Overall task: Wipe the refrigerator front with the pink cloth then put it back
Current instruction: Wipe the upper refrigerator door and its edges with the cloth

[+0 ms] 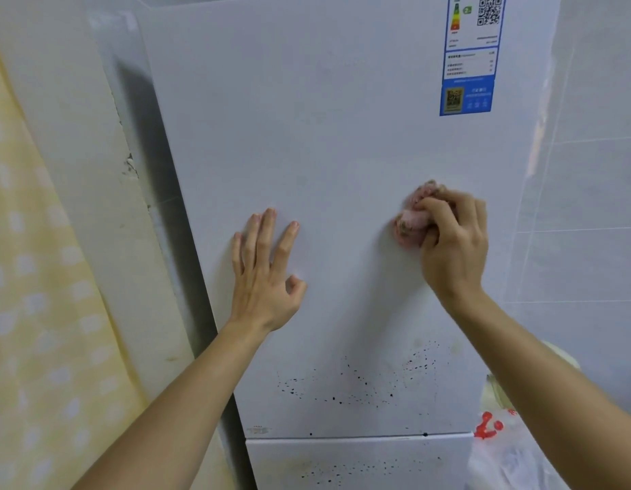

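Two bare forearms enter from the bottom edge, at 7 and 5 o'clock, both reaching up to the refrigerator front (324,153).

Surface: white door, plain and matte across the middle. Dark specks (356,383) scatter over its lower part at 6 o'clock, thickest just above the seam (360,436) where a second, lower door (360,461) begins; that lower door carries more specks. Blue energy label (471,54) with square codes sits at 1 o'clock, near the door's upper right corner.

Room: yellow curtain with pale spots (41,295) hangs at 9 o'clock, beside a strip of white wall (77,136) with a chipped edge. Grey side panel of the refrigerator runs between wall and door. Pale tiled wall (597,206) at 3 o'clock. Plastic bag with red print (494,440) at 4 o'clock, low beside the door.

Hands: left hand (264,277) lies against the door just left of centre, fingers straight and spread upward, thumb bent inward, holding nothing. Right hand (455,242) sits right of centre, level with the left and well apart from it, fingers curled tight round the bunched pink cloth (411,224). The cloth presses on the door, sticking out at the hand's upper left; slightly blurred.
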{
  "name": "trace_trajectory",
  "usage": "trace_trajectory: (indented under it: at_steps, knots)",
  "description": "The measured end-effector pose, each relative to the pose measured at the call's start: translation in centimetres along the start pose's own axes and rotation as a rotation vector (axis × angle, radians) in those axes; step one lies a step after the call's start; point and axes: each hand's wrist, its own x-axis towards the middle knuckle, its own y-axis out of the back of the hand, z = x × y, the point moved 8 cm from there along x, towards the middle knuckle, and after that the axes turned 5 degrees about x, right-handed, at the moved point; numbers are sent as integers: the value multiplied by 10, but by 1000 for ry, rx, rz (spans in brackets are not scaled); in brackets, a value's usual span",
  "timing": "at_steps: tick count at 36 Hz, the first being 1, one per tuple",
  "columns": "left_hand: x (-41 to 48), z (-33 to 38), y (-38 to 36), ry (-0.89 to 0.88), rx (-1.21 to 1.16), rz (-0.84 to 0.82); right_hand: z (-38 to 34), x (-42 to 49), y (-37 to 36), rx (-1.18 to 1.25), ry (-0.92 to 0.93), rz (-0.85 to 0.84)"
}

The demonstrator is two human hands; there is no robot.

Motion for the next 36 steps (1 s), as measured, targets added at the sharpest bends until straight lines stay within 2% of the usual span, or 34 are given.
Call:
trace_trajectory:
  at_steps: [2,4,8,10,15,17,22,25,29,31,33,36]
  knots:
    - [0,1,0,9,5,9,-2,-20,-4,-13,19,-18]
    - [0,4,-1,14,12,21,-4,-55,-10,-20,127,-82]
    - [0,8,-5,36,26,44,-3,-144,-16,7,369,-311]
    - [0,10,-5,52,25,50,6,-175,-18,18,426,-422]
    - [0,18,-5,57,26,56,17,-173,-18,18,497,-565]
    - [0,24,-6,19,40,55,21,-152,-9,26,469,-531]
    - [5,40,-8,-12,49,59,37,-65,18,-15,345,-312]
    - [11,47,-13,-13,57,52,49,-15,31,-34,178,-128]
    - [14,51,-17,-2,58,75,53,-4,33,-23,64,-17]
    - [13,52,-19,5,65,87,49,-25,30,-10,101,-26]
    - [12,53,-20,10,64,95,47,-66,24,8,211,-104]
    - [12,51,-20,13,57,104,69,-152,8,-1,374,-385]
